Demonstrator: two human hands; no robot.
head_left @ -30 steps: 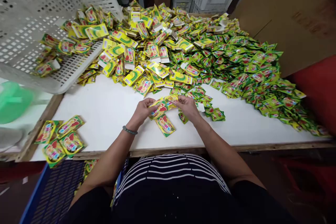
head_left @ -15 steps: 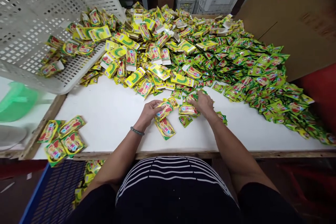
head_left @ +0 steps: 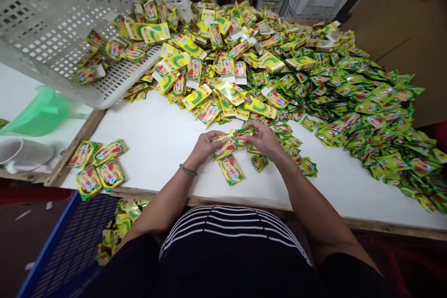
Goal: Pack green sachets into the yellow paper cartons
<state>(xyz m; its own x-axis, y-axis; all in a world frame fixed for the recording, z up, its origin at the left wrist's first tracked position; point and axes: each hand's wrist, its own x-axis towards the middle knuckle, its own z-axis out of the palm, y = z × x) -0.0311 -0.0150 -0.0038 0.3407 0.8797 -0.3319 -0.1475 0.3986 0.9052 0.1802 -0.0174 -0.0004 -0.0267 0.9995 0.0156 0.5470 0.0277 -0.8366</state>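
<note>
My left hand (head_left: pixel 208 147) is closed on a small yellow-green printed box (head_left: pixel 224 147), its open end towards the right. In my right hand (head_left: pixel 261 138) a green sachet (head_left: pixel 243 137) is pinched between thumb and fingers, right at the end of that box; I cannot tell whether it is partly inside. Below them another printed box (head_left: pixel 232 170) lies flat on the white table (head_left: pixel 157 149). Several loose green sachets (head_left: pixel 289 143) lie beside and under my right wrist.
Yellow boxes (head_left: pixel 199 95) are heaped at the back, with a large pile of green sachets (head_left: pixel 380 116) on the right. A tilted white perforated basket (head_left: pixel 115 93) stands back left. Several boxes (head_left: pixel 111 174) lie front left, above a blue crate (head_left: pixel 66 237). A white mug (head_left: pixel 28 153) is beyond.
My right hand has picked up a green sachet and brought it left to the box in my left hand. The whole view has shifted, with the table's things appearing further right.
</note>
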